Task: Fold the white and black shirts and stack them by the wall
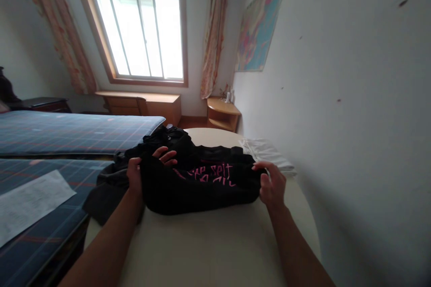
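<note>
A black garment with pink lettering [202, 197], perhaps a T-shirt, is held by its two sides over a pale round table [202, 251]. My left hand [136, 172] grips its left edge, with the thumb in front and the other fingers showing over the top. At the right edge my right hand [273, 184] pinches the cloth between thumb and fingers. The near part of the garment is folded up, covering some of the letters. Behind and to the left lies a heap of dark clothes [111, 184], and part of it hangs over the table's side.
Folded white cloth [269, 154] lies at the table's right rear edge, close to the wall [353, 143]. On the left are plaid mattresses [84, 132] with a sheet of paper [33, 204] on top. A corner shelf [222, 106] and a low desk [161, 98] stand farther back.
</note>
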The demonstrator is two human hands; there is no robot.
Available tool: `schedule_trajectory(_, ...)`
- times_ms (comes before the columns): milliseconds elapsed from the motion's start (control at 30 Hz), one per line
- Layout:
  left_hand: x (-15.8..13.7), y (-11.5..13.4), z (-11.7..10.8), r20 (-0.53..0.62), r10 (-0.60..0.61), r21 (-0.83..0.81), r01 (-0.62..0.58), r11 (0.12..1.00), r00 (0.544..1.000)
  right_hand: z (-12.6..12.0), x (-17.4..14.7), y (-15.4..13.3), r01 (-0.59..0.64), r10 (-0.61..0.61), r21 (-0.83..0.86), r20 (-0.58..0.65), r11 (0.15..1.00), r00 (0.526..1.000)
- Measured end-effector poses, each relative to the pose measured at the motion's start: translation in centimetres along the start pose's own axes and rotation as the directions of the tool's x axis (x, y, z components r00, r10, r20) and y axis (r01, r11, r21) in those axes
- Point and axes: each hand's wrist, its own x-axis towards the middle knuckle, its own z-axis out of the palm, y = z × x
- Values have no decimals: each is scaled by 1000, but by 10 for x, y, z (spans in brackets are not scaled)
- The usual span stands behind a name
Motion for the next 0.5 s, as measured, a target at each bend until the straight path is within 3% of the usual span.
schedule_trajectory(133,4,5,-5,132,-175,140,156,978,976,2,7,4,30,-27,-50,57,998,998)
schedule_trajectory(200,11,-2,-3,139,-158,296,112,949,977,8,7,5,-1,13,-69,173,998,985)
schedule_trajectory(267,18,-16,1,113,-71,541,-1,841,991,15,3,5,-43,75,-100,347,994,935)
schedule_trajectory(300,20,-25,2,112,-24,686,-60,725,993,20,0,4,-62,109,-120,440,991,892)
schedule_trajectory(367,22,-43,2,155,2,908,-144,394,988,28,-7,5,-92,165,-150,614,984,772)
schedule_trajectory(433,20,-58,-1,191,-94,979,-183,90,977,34,-14,7,-120,198,-158,736,980,648)
schedule_trajectory(500,17,-68,-3,192,-190,970,-216,-110,963,37,-17,10,-139,215,-165,787,976,578)
